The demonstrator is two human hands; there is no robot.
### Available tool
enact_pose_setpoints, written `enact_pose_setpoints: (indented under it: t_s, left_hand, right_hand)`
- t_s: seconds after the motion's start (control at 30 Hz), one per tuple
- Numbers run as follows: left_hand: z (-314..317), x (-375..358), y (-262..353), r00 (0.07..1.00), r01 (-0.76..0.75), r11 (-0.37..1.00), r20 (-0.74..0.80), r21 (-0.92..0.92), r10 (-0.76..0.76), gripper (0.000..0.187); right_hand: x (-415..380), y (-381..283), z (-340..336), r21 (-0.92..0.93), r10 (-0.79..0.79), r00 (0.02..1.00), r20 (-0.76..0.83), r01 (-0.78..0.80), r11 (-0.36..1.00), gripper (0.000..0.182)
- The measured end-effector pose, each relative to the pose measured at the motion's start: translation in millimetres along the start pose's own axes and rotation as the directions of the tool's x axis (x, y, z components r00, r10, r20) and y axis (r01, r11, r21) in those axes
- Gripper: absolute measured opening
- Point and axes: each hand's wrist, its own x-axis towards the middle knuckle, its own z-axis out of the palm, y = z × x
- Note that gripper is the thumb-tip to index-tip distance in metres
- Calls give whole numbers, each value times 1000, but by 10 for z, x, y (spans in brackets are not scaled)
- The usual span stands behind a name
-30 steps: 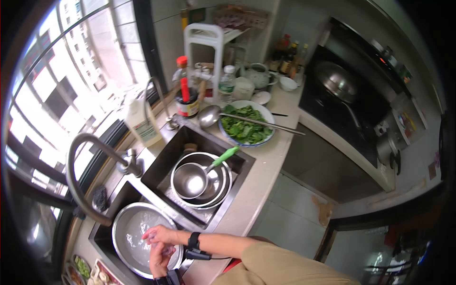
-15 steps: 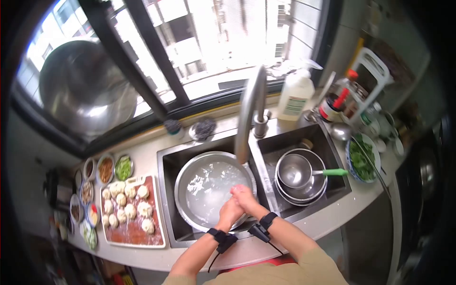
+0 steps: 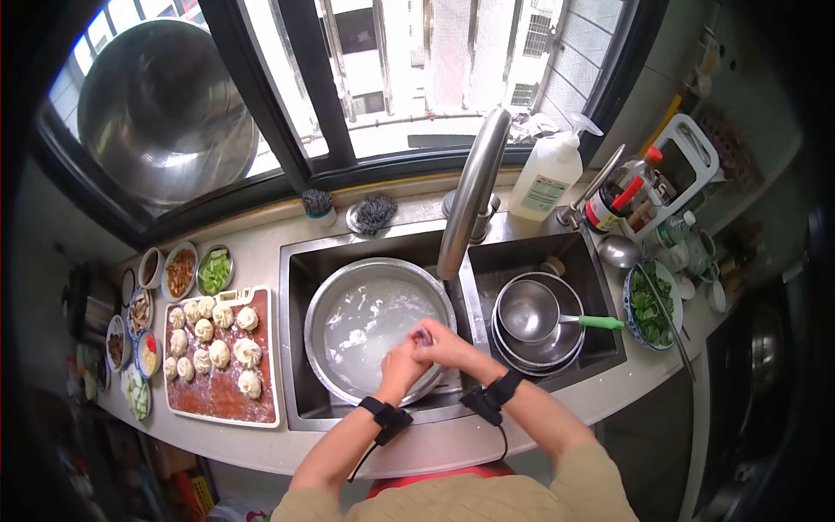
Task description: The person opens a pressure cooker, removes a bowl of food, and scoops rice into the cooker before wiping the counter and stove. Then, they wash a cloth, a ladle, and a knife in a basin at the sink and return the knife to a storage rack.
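Observation:
Over the right part of a steel basin (image 3: 317, 348) of cloudy water, my left hand (image 3: 404, 365) and my right hand (image 3: 445, 344) meet with closed fingers. The right fingers curl over those of the left, near a small purplish patch that I cannot make out. Whether anything lies between the hands is hidden. The basin stands in the left sink (image 3: 296, 304). Above and behind the hands rises the curved faucet (image 3: 474, 196), with no stream visible from its spout.
Left of the sink are a tray (image 3: 196, 407) of pleated buns and several small bowls of food. The right sink (image 3: 600, 348) holds nested pans and a green-handled pot (image 3: 529, 311). Behind stands a pump bottle (image 3: 548, 178); a bowl of greens (image 3: 652, 304) sits at the right.
The view has shifted slightly. My hands remain together over the basin, but the right fingers now curl more over the left ones, and the right wrist is more bent.

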Motion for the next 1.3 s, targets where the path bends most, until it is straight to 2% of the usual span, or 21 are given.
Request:
enact_pose_setpoints:
  t_s: [0.03,0.07,0.1,0.13,0.17,0.23,0.3,0.33,0.43,0.63,0.67,0.83,0.9,0.97,1.03,1.07,1.13,1.17,1.2,1.23,1.3]
  left_hand:
    - [-21,71,-46,997,-64,990,-50,-130,58,40]
    - [-19,149,-84,989,-130,959,-106,-254,106,44]
    - [54,264,-143,977,-207,838,-147,-504,153,50]
    - [125,343,-191,964,-267,649,-197,-712,180,57]
    - [42,302,-131,969,-249,648,-187,-720,164,57]
    - [-231,190,40,983,-157,620,-185,-769,19,59]
    - [-198,166,-74,981,-119,658,-189,-743,-36,51]
    - [-214,107,-111,992,-34,610,-101,-792,-76,45]
    - [-236,-175,-246,994,45,550,-18,-834,-108,29]
    - [-212,-760,-622,986,91,628,-19,-773,-165,22]
    - [-198,-824,-667,985,75,650,-44,-757,-164,22]
    - [-51,-1080,-646,988,73,653,-34,-754,-149,21]
    - [108,-1164,-590,975,-217,783,-172,-583,142,28]
    - [9,-1273,-298,835,-536,808,-289,-243,467,37]
    - [209,-1329,-157,755,-624,779,-303,-61,581,45]
    - [272,-1376,-133,770,-596,802,-313,-41,556,45]
    - [365,-1446,-133,742,-608,778,-235,160,628,46]
    - [405,-1477,-192,763,-569,802,-245,183,598,46]
    - [451,-1518,-296,755,-562,788,-233,253,613,48]
    - [438,-1563,-415,746,-553,767,-216,325,630,49]
    - [345,-1676,-667,762,-497,812,-294,305,577,48]
  right_hand:
    - [-7,-65,-134,-3,3,1000,6,-3,1000,20]
    - [1,-112,-286,-202,12,995,95,8,979,24]
    - [21,-179,-420,-389,39,983,180,35,921,30]
    - [44,-324,-528,-408,-1,996,84,35,912,26]
    - [99,-427,-637,-428,-40,999,-8,33,903,22]
    - [322,-327,-891,-627,-345,932,-113,203,752,18]
    - [413,-81,-1003,-695,-539,842,-3,386,607,15]
    - [251,-122,-992,-717,-339,932,131,325,616,14]
    - [-255,120,-865,-769,-351,901,254,409,492,19]
    - [-1696,-52,-351,-773,-171,970,175,243,586,28]
    - [-1804,-48,-272,-780,-127,985,113,167,603,29]
    - [-1882,-77,-104,-706,-113,986,124,167,688,32]
    - [-1808,-83,18,-646,-153,962,227,267,715,30]
    - [-1741,-164,153,-585,-173,939,297,322,744,28]
    - [-1691,-152,155,-424,-127,925,358,282,860,25]
    - [-1685,-111,121,-322,-136,938,320,242,915,17]
    - [-1705,-27,27,11,75,975,210,-79,997,14]
    - [-1683,-30,35,114,35,995,98,-46,992,15]
    - [-1662,-13,28,128,52,995,82,-62,990,14]
    - [-1617,-96,32,-28,-30,997,67,32,999,14]
    - [-1613,-86,121,-11,-6,1000,24,7,1000,13]
